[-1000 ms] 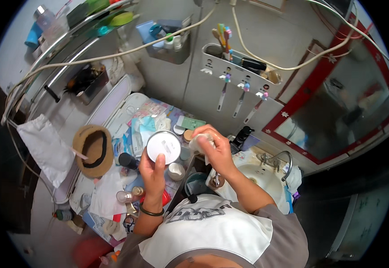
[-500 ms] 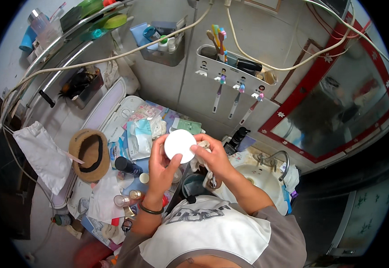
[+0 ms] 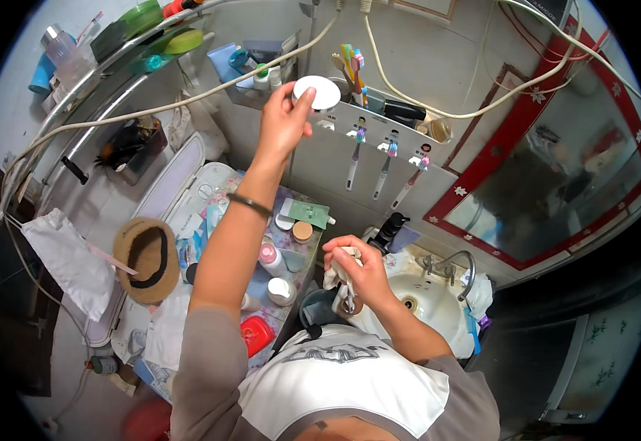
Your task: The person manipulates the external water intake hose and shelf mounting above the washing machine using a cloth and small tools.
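Observation:
My left hand point(image 3: 285, 121), with a dark bangle on its wrist, is raised up to the wall and closed on a round white-topped container point(image 3: 317, 92). Thumb and fingers pinch it at its left edge. It is just in front of the left end of the white toothbrush holder point(image 3: 401, 121), near the grey wall bin point(image 3: 250, 94); whether it touches the holder I cannot tell. Lower down, beside the sink, my right hand point(image 3: 364, 273) is closed around a crumpled off-white cloth point(image 3: 340, 270), part of which hangs below the fingers.
A white sink point(image 3: 434, 312) with a metal faucet point(image 3: 469, 268) stands at the right. Bottles, a red box point(image 3: 256, 336) and a green tube point(image 3: 307, 213) crowd the counter at the left, with a brown hat point(image 3: 144, 261). A white cable point(image 3: 210, 90) crosses in front of the wall.
My left hand has carried the white container up and away from my right hand to the wall holder. My right hand has let go of the container and kept the cloth, moving slightly down.

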`<state>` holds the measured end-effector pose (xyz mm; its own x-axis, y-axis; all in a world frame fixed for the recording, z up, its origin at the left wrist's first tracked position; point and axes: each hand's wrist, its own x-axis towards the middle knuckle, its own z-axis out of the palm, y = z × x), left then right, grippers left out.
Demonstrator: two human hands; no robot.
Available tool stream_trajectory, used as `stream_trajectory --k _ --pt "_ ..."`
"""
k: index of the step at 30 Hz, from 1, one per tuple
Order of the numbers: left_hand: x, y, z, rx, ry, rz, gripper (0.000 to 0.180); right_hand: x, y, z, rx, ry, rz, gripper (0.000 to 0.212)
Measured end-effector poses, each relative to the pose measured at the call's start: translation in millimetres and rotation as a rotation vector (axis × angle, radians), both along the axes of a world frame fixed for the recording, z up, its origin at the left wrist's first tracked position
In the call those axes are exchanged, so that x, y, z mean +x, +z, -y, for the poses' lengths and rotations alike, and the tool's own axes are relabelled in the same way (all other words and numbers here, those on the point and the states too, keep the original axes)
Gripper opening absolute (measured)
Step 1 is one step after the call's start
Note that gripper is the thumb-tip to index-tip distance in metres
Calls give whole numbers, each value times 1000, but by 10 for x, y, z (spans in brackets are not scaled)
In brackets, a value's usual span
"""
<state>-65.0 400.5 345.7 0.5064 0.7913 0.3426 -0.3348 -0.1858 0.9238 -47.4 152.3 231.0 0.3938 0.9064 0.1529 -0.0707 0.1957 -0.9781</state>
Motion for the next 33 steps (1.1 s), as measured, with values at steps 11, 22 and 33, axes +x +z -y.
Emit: stream_trajectory --k 11,22,33 --pt "528 -54 -345 60 32 -168 66 127 -39 128 -39 -87 30 18" --pt "539 -7 -248 730 503 -631 86 112 -40 101 -34 -55 69 19" --pt "377 -33 26 798 546 -508 63 75 -138 81 -91 -66 -86 29"
